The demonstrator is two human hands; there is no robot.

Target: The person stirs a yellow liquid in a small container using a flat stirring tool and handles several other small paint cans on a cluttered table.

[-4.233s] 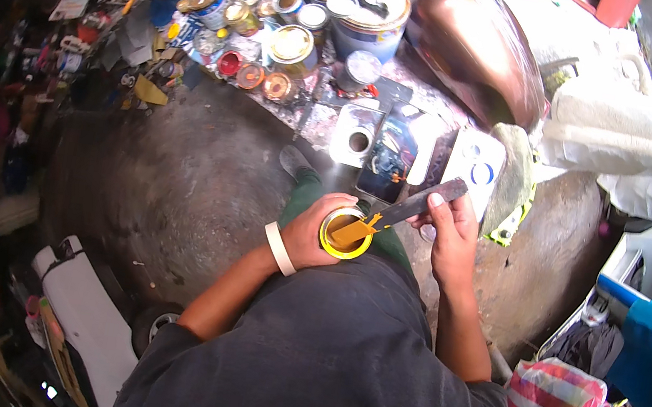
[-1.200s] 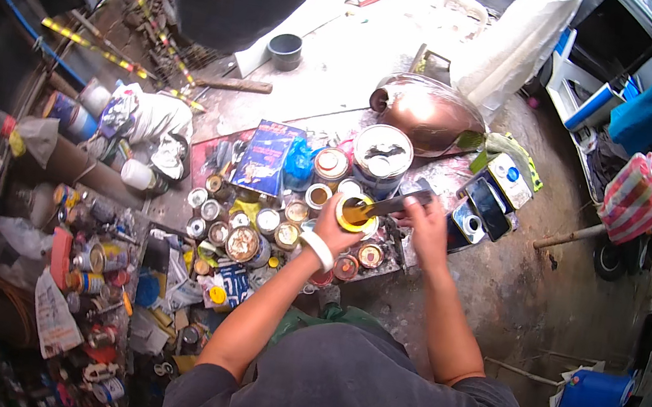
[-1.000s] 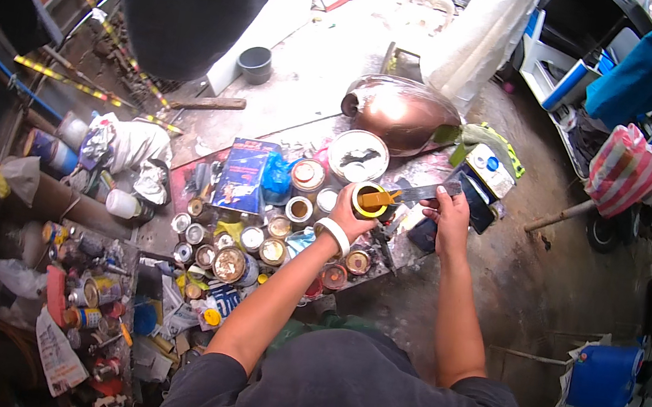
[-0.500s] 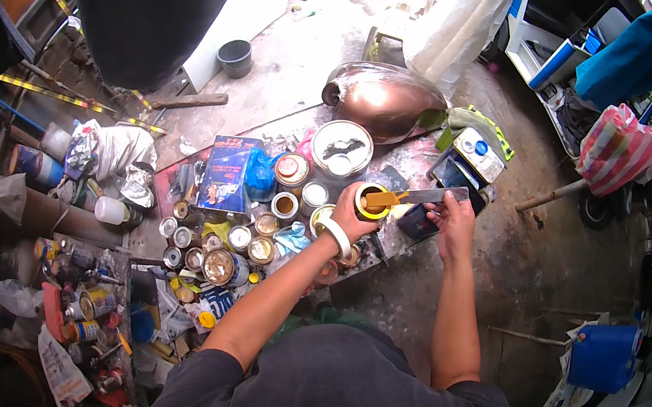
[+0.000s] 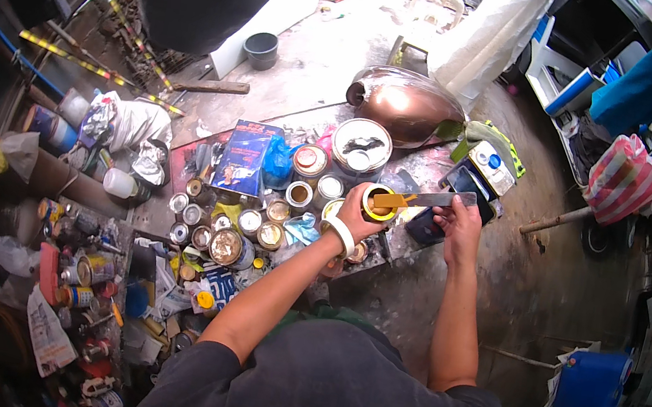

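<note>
My left hand point(image 5: 354, 216), a pale band on its wrist, grips a small yellow-rimmed can point(image 5: 379, 215) holding ochre paint. In my right hand point(image 5: 457, 227) is a flat dark stick point(image 5: 442, 198), its lower end coated in ochre and resting across the can's mouth. Both hands are over a crowded bench of several paint cans point(image 5: 226, 247), among them a large white-lidded tin point(image 5: 362, 139) just above my left hand. Dark flat objects point(image 5: 425, 232) lie beneath the stick, too hidden to name clearly.
A copper-coloured tank point(image 5: 403, 110) lies behind the cans, beside a blue bag point(image 5: 278, 164) and blue booklet point(image 5: 238, 161). A grey pot point(image 5: 260, 49) stands farther back. At right are a striped bag point(image 5: 624, 181) and blue jerrycan point(image 5: 589, 384); clutter point(image 5: 84, 268) crowds the lower left.
Since the oldest frame, the view has widened over the bench and my hands, can and stick have moved above the paint cans. In the last second the hands shift only slightly.
</note>
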